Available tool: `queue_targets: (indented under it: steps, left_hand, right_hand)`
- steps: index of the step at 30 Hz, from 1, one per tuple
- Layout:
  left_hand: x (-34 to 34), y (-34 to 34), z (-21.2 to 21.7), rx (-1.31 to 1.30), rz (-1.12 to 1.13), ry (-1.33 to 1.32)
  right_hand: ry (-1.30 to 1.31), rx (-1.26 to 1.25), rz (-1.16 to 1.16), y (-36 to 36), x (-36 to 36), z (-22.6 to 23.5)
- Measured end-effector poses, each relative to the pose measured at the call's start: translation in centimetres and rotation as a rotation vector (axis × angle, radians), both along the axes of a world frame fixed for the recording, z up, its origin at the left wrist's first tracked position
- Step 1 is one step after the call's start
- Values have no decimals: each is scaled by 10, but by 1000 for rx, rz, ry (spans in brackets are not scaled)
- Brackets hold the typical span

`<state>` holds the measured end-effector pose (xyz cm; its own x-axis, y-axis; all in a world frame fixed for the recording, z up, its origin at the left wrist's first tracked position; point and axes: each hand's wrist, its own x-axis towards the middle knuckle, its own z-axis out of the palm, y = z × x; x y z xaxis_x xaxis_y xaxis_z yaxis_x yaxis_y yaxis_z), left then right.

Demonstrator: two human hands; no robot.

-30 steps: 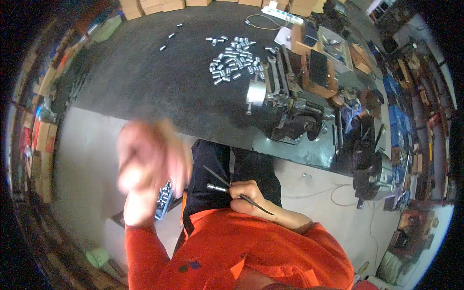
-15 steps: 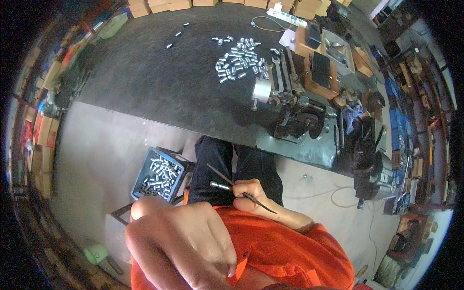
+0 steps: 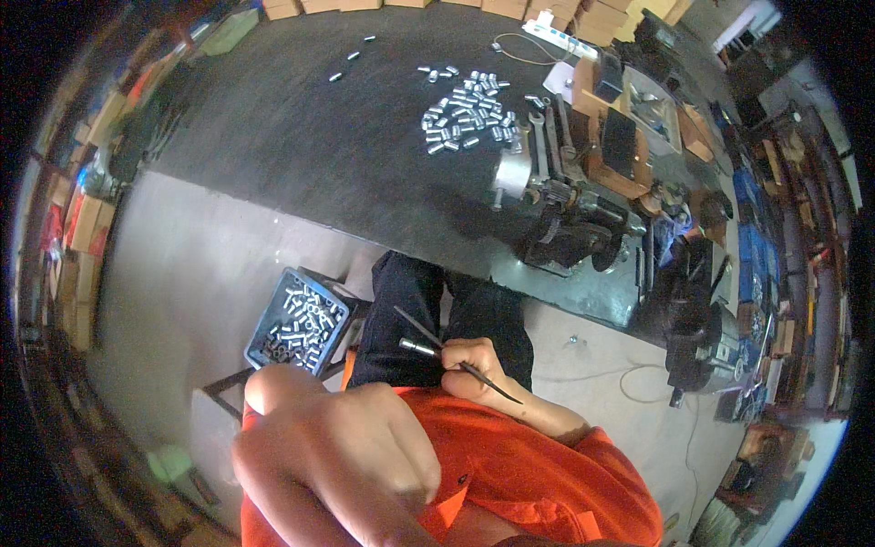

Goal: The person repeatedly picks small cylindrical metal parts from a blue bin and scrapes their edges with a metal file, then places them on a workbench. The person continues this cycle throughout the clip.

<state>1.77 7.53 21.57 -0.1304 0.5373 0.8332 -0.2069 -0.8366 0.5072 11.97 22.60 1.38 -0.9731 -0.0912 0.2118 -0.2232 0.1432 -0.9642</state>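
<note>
Raised close in front of me, my left hand (image 3: 342, 447) fills the lower left with its fingers bent back toward me; the fingertips are hidden, and what they hold, if anything, does not show. Over my lap my right hand (image 3: 472, 365) is closed round a long, thin, dark file-like tool (image 3: 492, 385), which pokes out on both sides of the fist. From the same fist a short shiny metal cylinder (image 3: 417, 346) points left, apart from my left hand. A blue crate (image 3: 255, 345) of similar small metal cylinders stands left of my knees.
More metal cylinders (image 3: 469, 114) lie heaped on the dark tabletop (image 3: 301, 118). Right of the heap are wrenches (image 3: 540, 146), a clamping fixture (image 3: 570, 223) and wooden boxes (image 3: 620, 150). A dark machine (image 3: 697, 301) stands at the right. Cardboard boxes (image 3: 602, 20) line the far edge.
The view has shifted slightly, so the bench things sit a little further right. Both hands keep nearly the same pose, and the tool and cylinder stay in my right hand.
</note>
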Motion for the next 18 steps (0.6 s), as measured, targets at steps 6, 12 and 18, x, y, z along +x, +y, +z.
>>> queue_targets:
  steps: [6,12,18]
  left_hand:
    - [-41,-49,-36,-50,366,136]
    - [-56,-165,-163,-1510,1439,409]
    - [-13,-261,-344,-2043,1293,395]
  right_hand:
    - [0,33,17,-2,1,-3]
    - [-67,-58,-12,-11,0,-15]
    - [-33,-15,13,-11,-4,-20]
